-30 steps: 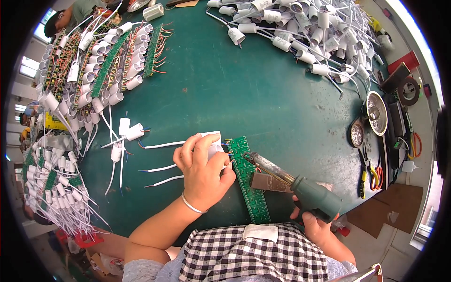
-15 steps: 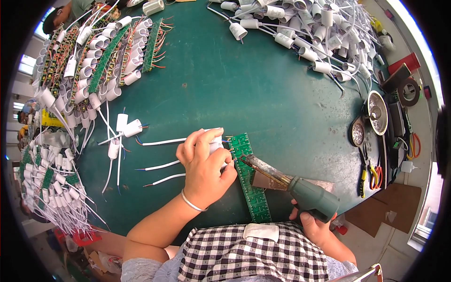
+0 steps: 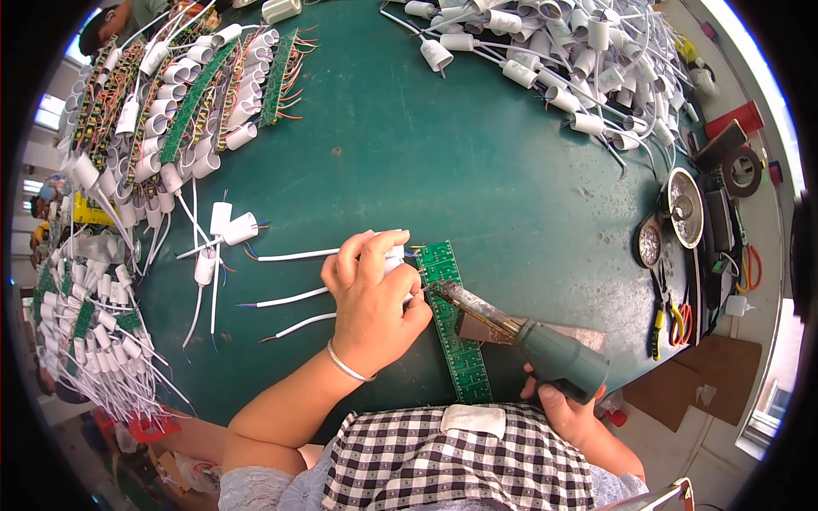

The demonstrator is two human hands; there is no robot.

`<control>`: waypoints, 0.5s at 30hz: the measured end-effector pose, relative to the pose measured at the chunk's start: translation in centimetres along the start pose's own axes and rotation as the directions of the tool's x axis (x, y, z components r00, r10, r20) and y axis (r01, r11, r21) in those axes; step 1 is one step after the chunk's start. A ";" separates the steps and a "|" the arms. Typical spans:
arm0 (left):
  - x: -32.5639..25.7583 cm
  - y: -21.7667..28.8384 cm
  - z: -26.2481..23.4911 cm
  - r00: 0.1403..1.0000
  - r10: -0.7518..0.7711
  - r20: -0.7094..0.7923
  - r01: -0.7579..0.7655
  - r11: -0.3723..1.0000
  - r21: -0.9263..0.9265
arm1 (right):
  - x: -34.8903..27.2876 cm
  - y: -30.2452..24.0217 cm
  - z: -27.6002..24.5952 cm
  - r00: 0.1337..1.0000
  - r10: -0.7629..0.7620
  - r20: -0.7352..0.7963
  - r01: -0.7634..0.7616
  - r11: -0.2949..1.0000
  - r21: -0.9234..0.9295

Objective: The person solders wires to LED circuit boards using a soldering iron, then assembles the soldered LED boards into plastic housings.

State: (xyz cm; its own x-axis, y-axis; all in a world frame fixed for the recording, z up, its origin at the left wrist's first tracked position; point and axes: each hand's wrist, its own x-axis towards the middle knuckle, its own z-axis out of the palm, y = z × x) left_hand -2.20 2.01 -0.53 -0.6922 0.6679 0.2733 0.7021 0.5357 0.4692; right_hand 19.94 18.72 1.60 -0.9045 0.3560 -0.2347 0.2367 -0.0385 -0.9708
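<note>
My left hand (image 3: 371,300) is closed over white plastic cylinders (image 3: 396,255) at the left edge of a long green circuit board (image 3: 461,353). White cables (image 3: 298,255) with bare coloured ends stick out leftward from under it. Thin wires run between the cylinders and the board. My right hand (image 3: 569,416), low on the right, is wrapped round the handle of a dark green soldering gun (image 3: 558,358). Its sooty metal tip is at the board's left edge, close to my left fingertips. My palm hides most of the cylinders.
A flat brownish plate (image 3: 579,337) lies under the gun. Finished-looking boards with white cylinders (image 3: 175,94) stand at the far left, and more white cylinders (image 3: 545,43) are heaped far right. A metal dish (image 3: 682,206), pliers (image 3: 658,328) and black tape (image 3: 742,171) lie at right.
The soldering gun and my right hand have shifted slightly left, bringing the tip closer to my left fingertips. My left hand and the board stay nearly in place.
</note>
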 end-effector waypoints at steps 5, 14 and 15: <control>0.0 0.0 0.0 1.000 0.001 -0.001 0.000 1.000 0.011 | -0.1 0.4 -0.5 0.997 -0.082 -0.014 0.079 0.984 -0.162; 0.0 0.0 -0.1 1.000 -0.006 0.010 0.006 1.000 0.011 | -0.6 1.0 -0.5 0.989 -0.130 -0.073 0.129 0.991 -0.016; 0.0 0.1 -0.1 1.000 -0.005 0.009 0.005 1.000 0.010 | -0.6 1.0 -0.5 0.991 -0.122 -0.056 0.120 0.992 -0.032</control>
State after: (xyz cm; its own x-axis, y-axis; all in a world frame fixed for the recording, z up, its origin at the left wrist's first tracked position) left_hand -2.15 1.97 -0.44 -0.6942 0.6697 0.2637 0.7003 0.5439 0.4622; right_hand 20.92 18.94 0.78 -0.9054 0.4098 -0.1114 0.1375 0.0348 -0.9899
